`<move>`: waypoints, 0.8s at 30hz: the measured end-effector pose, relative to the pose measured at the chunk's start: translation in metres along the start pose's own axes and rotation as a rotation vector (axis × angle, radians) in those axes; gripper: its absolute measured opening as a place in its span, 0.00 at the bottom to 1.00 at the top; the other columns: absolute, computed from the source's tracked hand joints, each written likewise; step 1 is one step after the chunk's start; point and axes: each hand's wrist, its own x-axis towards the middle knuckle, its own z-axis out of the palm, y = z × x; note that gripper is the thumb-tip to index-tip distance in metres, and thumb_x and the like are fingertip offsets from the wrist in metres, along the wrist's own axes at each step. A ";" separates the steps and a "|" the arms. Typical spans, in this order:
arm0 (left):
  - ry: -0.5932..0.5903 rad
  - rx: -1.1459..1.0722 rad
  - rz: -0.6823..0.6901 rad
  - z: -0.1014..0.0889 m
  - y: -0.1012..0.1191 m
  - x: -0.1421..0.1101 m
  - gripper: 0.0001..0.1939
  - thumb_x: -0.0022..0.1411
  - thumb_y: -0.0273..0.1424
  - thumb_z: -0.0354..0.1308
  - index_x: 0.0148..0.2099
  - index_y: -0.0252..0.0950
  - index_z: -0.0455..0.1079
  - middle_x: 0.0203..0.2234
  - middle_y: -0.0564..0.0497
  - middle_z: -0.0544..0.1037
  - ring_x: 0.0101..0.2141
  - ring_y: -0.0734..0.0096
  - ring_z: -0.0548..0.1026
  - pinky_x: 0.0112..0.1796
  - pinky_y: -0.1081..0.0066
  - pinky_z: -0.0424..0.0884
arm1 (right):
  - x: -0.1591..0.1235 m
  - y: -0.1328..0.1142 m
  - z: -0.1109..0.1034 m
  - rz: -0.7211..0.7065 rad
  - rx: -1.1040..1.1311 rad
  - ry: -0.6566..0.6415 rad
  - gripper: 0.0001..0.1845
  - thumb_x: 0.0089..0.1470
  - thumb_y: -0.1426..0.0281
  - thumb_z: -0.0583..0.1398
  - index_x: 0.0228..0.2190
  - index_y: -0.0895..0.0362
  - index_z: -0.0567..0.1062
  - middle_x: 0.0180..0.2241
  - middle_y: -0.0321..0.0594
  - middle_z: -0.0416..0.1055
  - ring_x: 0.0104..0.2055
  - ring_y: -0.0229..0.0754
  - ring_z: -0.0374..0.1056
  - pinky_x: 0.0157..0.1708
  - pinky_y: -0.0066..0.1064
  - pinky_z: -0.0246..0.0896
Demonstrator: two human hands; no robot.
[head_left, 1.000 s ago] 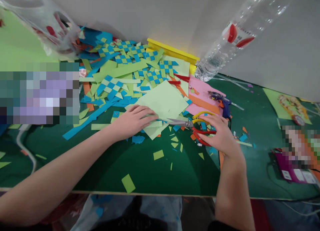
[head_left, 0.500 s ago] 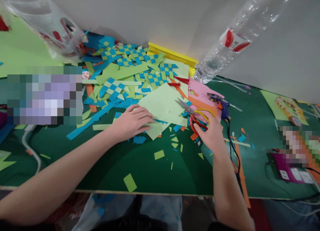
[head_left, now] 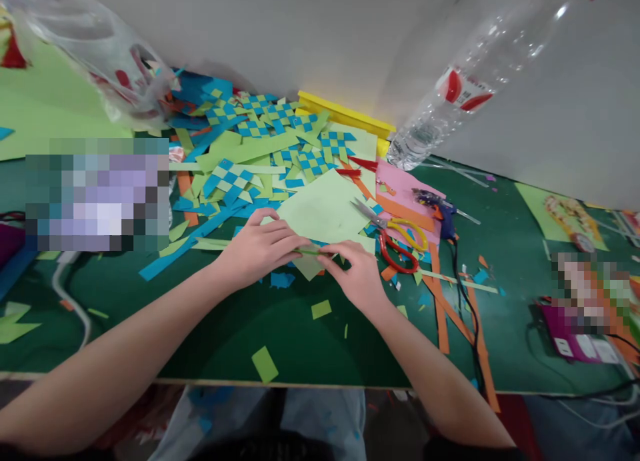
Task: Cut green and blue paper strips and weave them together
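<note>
My left hand (head_left: 265, 251) and my right hand (head_left: 356, 271) meet at the middle of the table. Between their fingertips they pinch a thin green paper strip (head_left: 311, 250), seen nearly edge-on; part of it is hidden by the fingers. Just behind lies a pale green paper sheet (head_left: 325, 211). Scissors (head_left: 387, 228) with one red and one yellow handle rest to the right of my right hand, touched by neither hand. A woven blue-and-green paper fish (head_left: 227, 178) lies beyond my left hand, at the front of a pile of similar woven pieces (head_left: 310, 160).
A clear plastic bottle (head_left: 440, 104) leans at the wall beside a yellow tray (head_left: 345, 114). Further right lie a blue glue gun (head_left: 447, 222) with a black cable, and orange strips (head_left: 440, 314). Green scraps (head_left: 265, 364) dot the near table. A plastic bag (head_left: 115, 68) stands back left.
My right hand has let go of the scissors, leaving them on the table. It has moved left to my left hand and now pinches the green strip.
</note>
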 end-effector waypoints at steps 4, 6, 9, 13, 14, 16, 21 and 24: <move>0.031 0.015 -0.079 -0.003 0.000 0.001 0.09 0.67 0.34 0.55 0.46 0.38 0.72 0.34 0.51 0.82 0.35 0.66 0.79 0.46 0.60 0.64 | 0.006 0.003 0.005 0.031 0.137 0.101 0.05 0.55 0.67 0.62 0.31 0.52 0.80 0.30 0.36 0.79 0.30 0.39 0.73 0.32 0.30 0.68; 0.021 0.028 -0.111 -0.005 0.000 0.001 0.09 0.68 0.35 0.54 0.43 0.37 0.73 0.33 0.50 0.82 0.35 0.66 0.79 0.45 0.60 0.64 | 0.006 0.005 0.006 0.034 0.174 0.134 0.05 0.55 0.67 0.63 0.31 0.52 0.80 0.31 0.36 0.79 0.31 0.39 0.73 0.33 0.30 0.69; -0.003 0.025 -0.132 -0.007 -0.001 0.001 0.09 0.69 0.32 0.53 0.38 0.38 0.73 0.32 0.52 0.81 0.34 0.66 0.79 0.45 0.61 0.64 | 0.006 0.008 0.005 0.064 0.222 0.156 0.05 0.55 0.66 0.63 0.31 0.52 0.81 0.32 0.37 0.80 0.32 0.39 0.74 0.35 0.30 0.70; -0.030 0.026 -0.140 -0.006 0.000 0.001 0.10 0.69 0.31 0.52 0.37 0.37 0.72 0.31 0.52 0.81 0.33 0.66 0.78 0.45 0.59 0.63 | 0.007 0.012 0.005 0.093 0.262 0.157 0.06 0.54 0.65 0.64 0.31 0.52 0.81 0.32 0.37 0.80 0.33 0.40 0.75 0.35 0.32 0.71; -0.035 0.031 -0.140 -0.005 0.001 0.002 0.10 0.69 0.31 0.51 0.36 0.37 0.72 0.30 0.52 0.81 0.33 0.66 0.78 0.46 0.59 0.63 | 0.007 0.013 0.005 0.097 0.270 0.160 0.06 0.54 0.65 0.64 0.31 0.52 0.81 0.32 0.37 0.80 0.32 0.40 0.75 0.35 0.32 0.71; -0.041 0.045 -0.145 -0.003 0.002 0.002 0.11 0.70 0.32 0.50 0.35 0.38 0.71 0.29 0.53 0.80 0.32 0.66 0.78 0.46 0.60 0.63 | 0.007 0.014 0.005 0.104 0.279 0.163 0.06 0.53 0.65 0.64 0.31 0.52 0.81 0.32 0.37 0.80 0.32 0.40 0.75 0.35 0.33 0.72; -0.036 0.071 -0.138 -0.001 0.003 0.004 0.14 0.70 0.32 0.49 0.33 0.37 0.70 0.26 0.53 0.79 0.29 0.67 0.76 0.44 0.61 0.63 | 0.007 0.015 0.005 0.089 0.264 0.163 0.06 0.54 0.65 0.63 0.31 0.52 0.81 0.32 0.38 0.80 0.32 0.41 0.75 0.35 0.33 0.72; -0.056 0.088 -0.139 -0.001 0.003 0.004 0.15 0.71 0.33 0.48 0.32 0.37 0.69 0.25 0.53 0.79 0.28 0.68 0.76 0.44 0.61 0.62 | 0.007 0.016 0.004 0.069 0.267 0.159 0.06 0.54 0.66 0.63 0.32 0.52 0.81 0.32 0.38 0.80 0.33 0.40 0.75 0.35 0.33 0.71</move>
